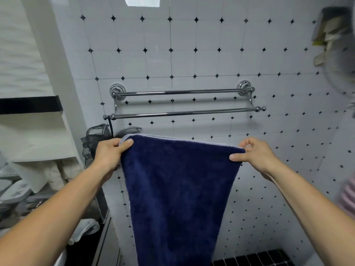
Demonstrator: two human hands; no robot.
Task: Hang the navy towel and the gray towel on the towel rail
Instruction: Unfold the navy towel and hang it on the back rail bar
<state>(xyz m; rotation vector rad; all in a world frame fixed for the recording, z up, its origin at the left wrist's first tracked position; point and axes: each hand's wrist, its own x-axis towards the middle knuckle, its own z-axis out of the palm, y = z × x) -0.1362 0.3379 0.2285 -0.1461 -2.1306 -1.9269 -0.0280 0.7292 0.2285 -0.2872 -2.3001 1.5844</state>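
Navy terry towel [176, 191] held up flat in front of the tiled wall, below the rail and not touching it. Lower end cut off by the frame bottom. A thin pale grey edge [172, 137] shows along its top fold; cannot tell whether this is a second towel behind or the navy one's own backing. No separate grey towel made out.

Left hand [112, 155] pinches the top left corner, thumb over the front. Right hand [255, 153] pinches the top right corner, thumb forward. Hands well apart, cloth stretched between them.

Chrome double towel rail [184, 101] above: two bars, both bare along their length. A dark cord hangs from the lower bar's left end, carrying a grey mesh bath puff [96, 137], partly hidden behind the left hand.

White wall tiles with small black diamonds [221, 54]. Left: shelving clutter, blurred. Upper right: blurred objects, unidentifiable.
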